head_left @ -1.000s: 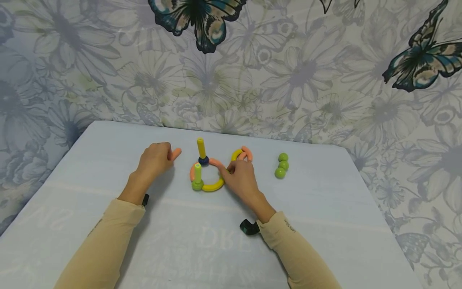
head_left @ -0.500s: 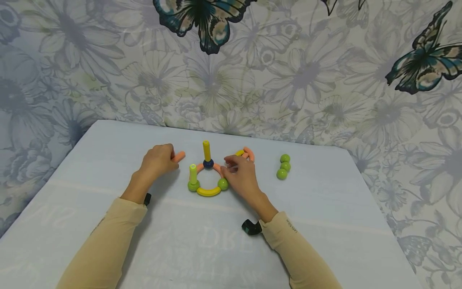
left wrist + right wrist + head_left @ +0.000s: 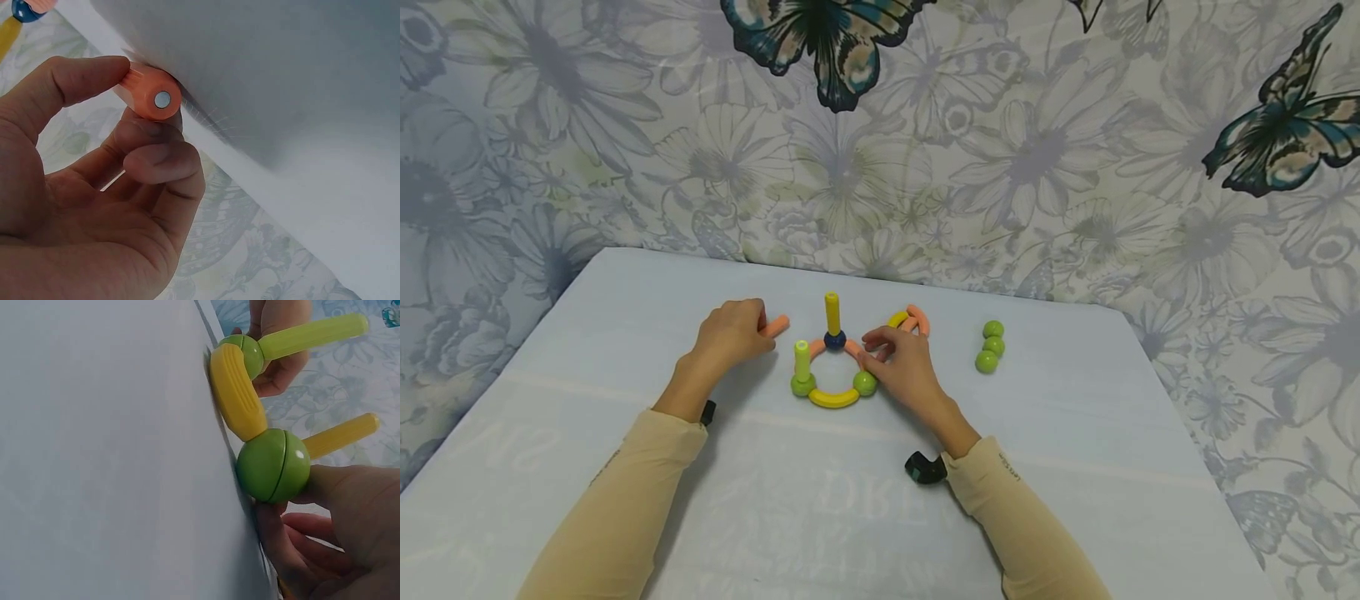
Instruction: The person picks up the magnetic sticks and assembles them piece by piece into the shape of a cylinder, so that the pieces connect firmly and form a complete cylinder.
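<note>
My left hand [image 3: 730, 332] pinches an orange magnetic stick [image 3: 775, 326] between thumb and fingers, left of a ring of magnetic sticks and balls. In the left wrist view the orange stick's end [image 3: 157, 95] shows a round metal disc. My right hand [image 3: 904, 363] grips the ring's right side, its fingers at the green ball [image 3: 273, 465]; the exact contact is partly hidden. A yellow curved stick [image 3: 833, 399] forms the ring's near side. A yellow stick [image 3: 832, 314] stands upright on a navy ball [image 3: 834, 340], and a lime stick [image 3: 802, 361] on another green ball [image 3: 802, 384].
Behind my right hand lie loose curved sticks, orange [image 3: 919, 318] and yellow [image 3: 897, 318]. Three green balls [image 3: 992, 346] sit in a row farther right. Everything rests on a white-covered table [image 3: 820, 533], with a flower-patterned wall [image 3: 1037, 150] behind.
The ring has turned and shifted slightly, and its right green ball now shows beside my right hand. My left hand, still holding the orange stick, has moved slightly right in view.
</note>
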